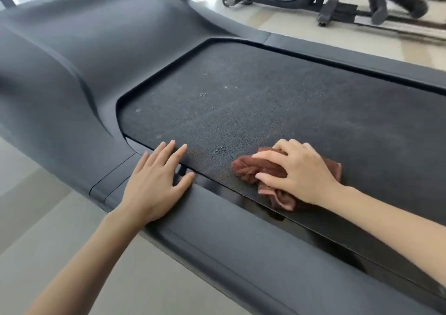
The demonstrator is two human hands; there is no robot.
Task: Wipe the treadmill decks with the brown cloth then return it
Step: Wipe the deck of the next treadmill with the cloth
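The treadmill deck point(265, 97), a dark textured belt with pale dusty specks, runs from the centre to the right edge. A bunched brown cloth point(248, 170) lies on the belt near its front edge. My right hand point(299, 172) lies on top of the cloth, its fingers curled over it and pressing it to the belt. My left hand point(156, 179) rests flat with spread fingers on the near side rail point(229, 230), fingertips touching the belt's edge.
The grey motor cover point(72, 73) rises at the left end of the belt. The far side rail point(350, 56) borders the belt behind. Another exercise machine point(337, 3) stands on the pale floor point(277, 25) at the back right.
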